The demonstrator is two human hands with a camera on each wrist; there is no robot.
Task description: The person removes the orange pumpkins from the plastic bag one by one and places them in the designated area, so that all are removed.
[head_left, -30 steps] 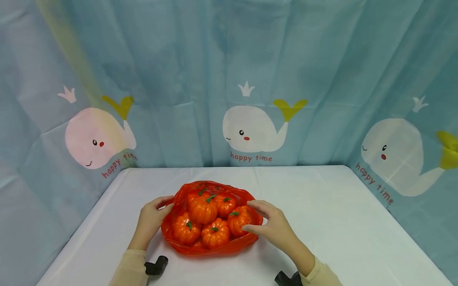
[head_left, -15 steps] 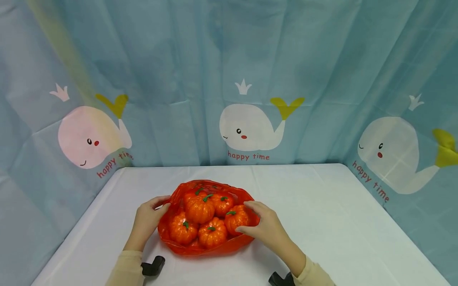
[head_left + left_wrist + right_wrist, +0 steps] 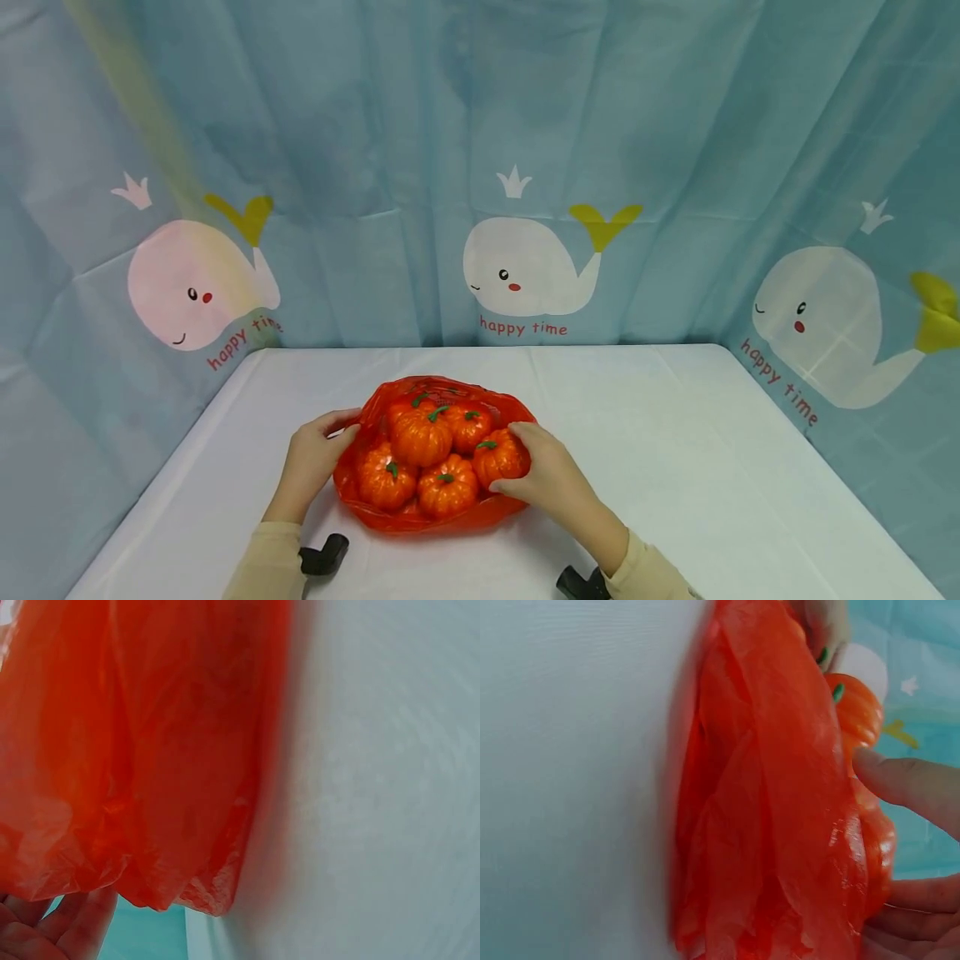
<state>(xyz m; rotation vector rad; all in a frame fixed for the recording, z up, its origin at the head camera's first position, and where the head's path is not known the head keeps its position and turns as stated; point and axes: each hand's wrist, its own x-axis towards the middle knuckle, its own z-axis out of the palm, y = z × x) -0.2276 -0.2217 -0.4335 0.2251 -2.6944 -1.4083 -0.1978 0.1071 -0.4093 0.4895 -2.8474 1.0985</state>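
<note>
Change: right hand (image 3: 551, 471), moved inward over the last half second, fingers and thumb now closed about the rightmost orange pumpkin (image 3: 500, 457) (earlier they stood a little apart from it); by judgement, a grip on that single piece, no longer a mere reach; the pumpkin lies inside the red plastic bag (image 3: 472, 523), at its right side, at least five other pumpkins (image 3: 448, 490) beside it; left hand (image 3: 310, 457), place unchanged, pinching the bag's left rim, which seems to steady it.

Surface: one white-covered table (image 3: 675, 467), bag resting near its middle; two black wrist fittings (image 3: 327, 554), one below each hand; pale sleeves (image 3: 273, 550).

Room: blue-green curtain (image 3: 405, 150), on three sides; printed whales (image 3: 521, 267), three, crowned, captioned "happy time".
</note>
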